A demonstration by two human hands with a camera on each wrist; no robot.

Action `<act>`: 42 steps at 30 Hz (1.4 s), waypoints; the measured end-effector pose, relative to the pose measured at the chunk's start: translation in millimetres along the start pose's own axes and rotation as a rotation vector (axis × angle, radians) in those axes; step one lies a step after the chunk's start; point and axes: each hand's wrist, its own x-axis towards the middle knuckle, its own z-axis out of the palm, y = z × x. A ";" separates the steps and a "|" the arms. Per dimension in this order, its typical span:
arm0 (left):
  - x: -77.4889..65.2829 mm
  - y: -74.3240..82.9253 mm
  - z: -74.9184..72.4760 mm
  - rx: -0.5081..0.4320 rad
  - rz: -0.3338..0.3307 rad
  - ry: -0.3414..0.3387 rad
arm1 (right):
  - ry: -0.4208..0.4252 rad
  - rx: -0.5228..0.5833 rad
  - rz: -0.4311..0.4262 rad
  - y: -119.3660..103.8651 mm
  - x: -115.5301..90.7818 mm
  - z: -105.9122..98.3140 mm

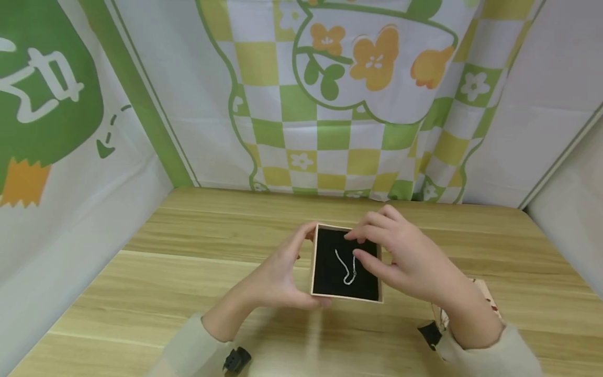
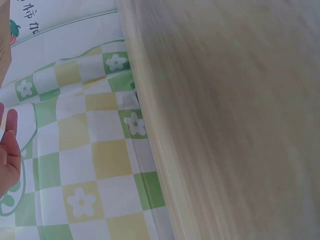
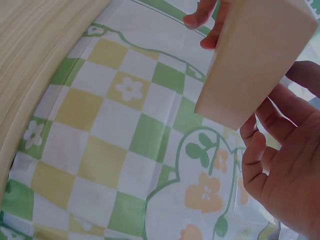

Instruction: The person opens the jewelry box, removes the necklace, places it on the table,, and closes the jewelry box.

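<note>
My left hand [image 1: 287, 277] holds a small square box [image 1: 348, 299] above the table, thumb along its near edge and fingers at its far left corner. A black pad [image 1: 325, 267] lines the box. On the pad lies a thin silver chain [image 1: 348, 280], bent in a U. Over the box's right side is my right hand [image 1: 405, 251], its thumb and forefinger apart. The thumb tip is by the chain's right end; whether it touches is unclear. In the right wrist view the box's plain outer side [image 3: 255, 60] shows beside the right fingers.
A patterned box lid or card [image 1: 485, 296] lies on the wooden table [image 1: 188, 267], partly behind my right forearm. A checked, flowered cloth [image 1: 301, 136] hangs along the table's back edge. White cloth walls [image 1: 151, 136] stand at both sides.
</note>
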 end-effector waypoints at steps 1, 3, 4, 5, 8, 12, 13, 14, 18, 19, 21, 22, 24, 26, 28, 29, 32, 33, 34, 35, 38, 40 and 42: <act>0.3 0.1 -0.1 0.001 0.003 0.005 | -0.010 -0.023 0.011 -1.2 0.2 1.2; 0.8 0.1 0.2 0.002 0.002 0.019 | -0.023 -0.061 0.034 -3.1 1.0 3.4; 1.0 0.5 0.3 0.002 0.002 0.026 | -0.027 -0.077 0.045 -4.0 1.4 4.5; 1.0 0.6 0.5 0.002 0.000 0.032 | -0.031 -0.093 0.056 -4.9 1.7 5.6; 0.8 0.9 0.9 0.007 -0.014 0.050 | -0.024 -0.144 0.078 -7.3 2.9 8.1; 0.4 1.9 0.6 -0.004 -0.038 0.059 | 0.017 -0.236 0.109 -9.9 3.5 10.2; 0.2 2.3 0.6 -0.008 -0.045 0.061 | 0.029 -0.255 0.120 -10.5 3.3 10.7; 0.2 2.6 0.5 -0.011 -0.050 0.063 | 0.041 -0.271 0.131 -11.0 3.1 11.2; 0.6 3.6 0.3 -0.014 -0.063 0.071 | 0.069 -0.307 0.163 -12.4 3.5 13.5; 0.7 3.5 0.4 -0.012 -0.065 0.071 | 0.068 -0.318 0.170 -12.7 4.1 14.0; 0.8 3.3 0.7 -0.012 -0.070 0.073 | 0.050 -0.344 0.186 -13.5 5.8 15.1; 0.9 2.9 0.8 -0.015 -0.070 0.075 | 0.032 -0.359 0.196 -14.1 6.7 15.7; 0.9 2.2 0.9 -0.029 -0.068 0.079 | -0.005 -0.387 0.215 -15.7 8.5 16.9; 1.4 1.7 0.8 -0.054 -0.050 0.085 | -0.038 -0.409 0.233 -17.5 9.6 18.3; 2.0 1.8 0.2 -0.084 -0.029 0.092 | -0.061 -0.419 0.253 -19.5 10.2 19.4; 2.1 2.0 -0.3 -0.097 -0.022 0.096 | -0.065 -0.417 0.265 -20.2 10.3 20.1; 2.1 2.9 -2.5 -0.129 -0.006 0.108 | -0.082 -0.369 0.315 -22.4 10.3 22.3; 1.9 3.1 -3.4 -0.131 -0.002 0.110 | -0.091 -0.338 0.334 -22.9 10.3 23.2; 1.5 3.1 -4.3 -0.133 0.001 0.112 | -0.100 -0.306 0.352 -23.2 10.4 24.0; 1.4 3.1 -4.9 -0.134 0.004 0.113 | -0.107 -0.272 0.365 -23.1 10.6 24.6; 2.2 2.5 -3.7 -0.150 0.005 0.112 | -0.138 -0.181 0.379 -19.7 11.7 23.5; 2.9 2.0 -0.9 -0.165 -0.003 0.114 | -0.163 -0.152 0.373 -16.0 12.4 20.8; 3.5 2.2 2.1 -0.171 -0.013 0.118 | -0.181 -0.135 0.361 -13.1 12.4 18.0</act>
